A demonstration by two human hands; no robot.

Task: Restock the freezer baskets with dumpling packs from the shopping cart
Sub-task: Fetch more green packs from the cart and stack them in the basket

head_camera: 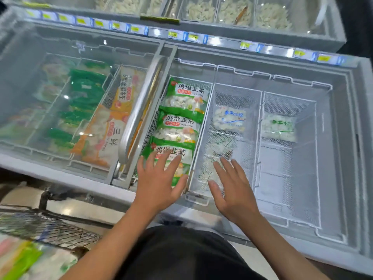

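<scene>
Three green-and-white dumpling packs lie in a row in one wire freezer basket; the nearest pack is partly under my left hand, whose fingers are spread flat above it. My right hand hovers open over the front of the neighbouring white mesh basket, which holds a clear pack with blue lettering at its far end. A third basket to the right holds one clear pack with green lettering. The shopping cart with more packs is at the lower left.
The left half of the freezer is under a sliding glass lid with a metal handle; orange and green packs lie beneath it. Price labels line the back rail. Bins of loose dumplings sit behind.
</scene>
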